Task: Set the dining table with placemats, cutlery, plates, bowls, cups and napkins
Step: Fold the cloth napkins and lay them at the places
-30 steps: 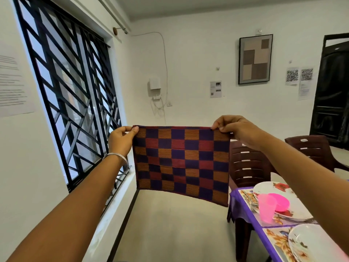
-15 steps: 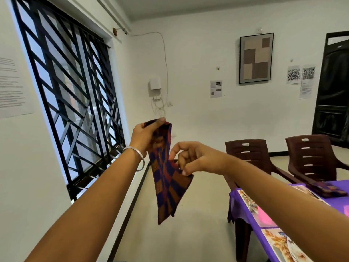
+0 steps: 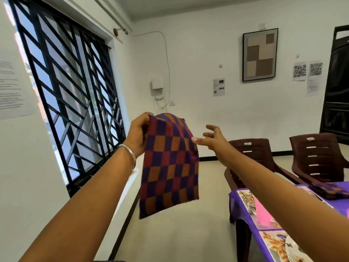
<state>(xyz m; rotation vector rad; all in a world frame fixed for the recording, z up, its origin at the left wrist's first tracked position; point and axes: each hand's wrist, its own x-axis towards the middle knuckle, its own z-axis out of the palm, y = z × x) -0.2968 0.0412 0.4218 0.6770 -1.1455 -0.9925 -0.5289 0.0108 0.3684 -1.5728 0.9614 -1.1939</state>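
A person holds up a checked cloth napkin (image 3: 170,163) of purple, maroon and orange squares in mid-air, pinching its top edge with the left hand (image 3: 138,133), which wears a silver bangle (image 3: 130,155) at the wrist. The right hand (image 3: 212,139) reaches toward the cloth with fingers spread and relaxed, gripping nothing, just beside the napkin's right edge. At lower right stands a dining table (image 3: 243,208) under a purple cover, bearing printed placemats (image 3: 249,203), something pink and a second folded checked cloth (image 3: 329,190). Two dark brown plastic chairs (image 3: 256,154) stand behind the table. On the white wall hang a framed abstract print (image 3: 259,54) and sheets with two QR codes (image 3: 307,70); their small text is too fine to read, as is the printed notice (image 3: 13,86) beside the barred window (image 3: 69,95).
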